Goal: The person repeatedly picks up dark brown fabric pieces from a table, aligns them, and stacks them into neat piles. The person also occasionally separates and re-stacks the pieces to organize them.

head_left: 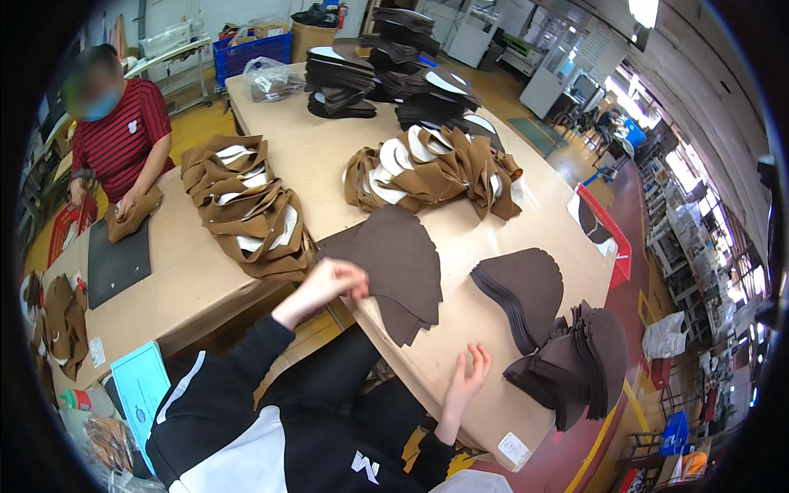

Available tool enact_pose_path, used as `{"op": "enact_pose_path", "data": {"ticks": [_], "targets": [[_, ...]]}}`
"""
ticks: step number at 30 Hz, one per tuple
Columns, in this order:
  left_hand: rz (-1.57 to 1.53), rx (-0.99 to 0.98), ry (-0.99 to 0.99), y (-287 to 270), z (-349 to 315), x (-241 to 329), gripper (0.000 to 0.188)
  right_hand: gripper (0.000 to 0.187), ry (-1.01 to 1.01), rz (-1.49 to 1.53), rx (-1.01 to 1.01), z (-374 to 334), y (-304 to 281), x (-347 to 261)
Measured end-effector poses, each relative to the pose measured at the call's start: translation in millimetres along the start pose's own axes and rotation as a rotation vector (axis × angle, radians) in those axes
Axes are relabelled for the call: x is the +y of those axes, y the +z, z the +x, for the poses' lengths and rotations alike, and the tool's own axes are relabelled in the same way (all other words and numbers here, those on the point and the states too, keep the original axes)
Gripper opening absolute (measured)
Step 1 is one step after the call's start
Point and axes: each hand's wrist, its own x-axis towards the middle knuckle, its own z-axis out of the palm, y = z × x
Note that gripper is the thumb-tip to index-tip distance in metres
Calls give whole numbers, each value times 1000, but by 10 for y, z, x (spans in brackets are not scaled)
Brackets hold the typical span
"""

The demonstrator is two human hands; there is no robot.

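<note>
A few flat dark brown cut panels (393, 259), with curved, notched edges, lie overlapping on the table in front of me. My left hand (343, 279) is over their left edge, its fingers curled and pressed together; what they hold, if anything, is hidden. Over the table's near edge is my right hand (471, 374), fingers apart and holding nothing. To its right stand a neat stack of the same dark panels (522, 287) and a tilted, fanned pile of dark panels (575, 366).
Brown pieces with white inserts lie bunched in a row (246, 205) and a heap (436, 168). Tall dark stacks (341, 78) stand at the back. A co-worker (123, 131) handles a brown piece over a black mat (119, 259). A red crate (612, 234) is at the right edge.
</note>
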Motion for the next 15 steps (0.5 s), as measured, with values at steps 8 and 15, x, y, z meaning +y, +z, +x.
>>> {"op": "enact_pose_path", "data": {"ticks": [8, 15], "targets": [[1144, 413, -36, -431, 875, -367, 88, 75, -159, -23, -337, 1079, 1459, 210], [884, 355, 30, -210, 157, -351, 97, 81, -140, -81, -532, 713, 1084, 49]]}}
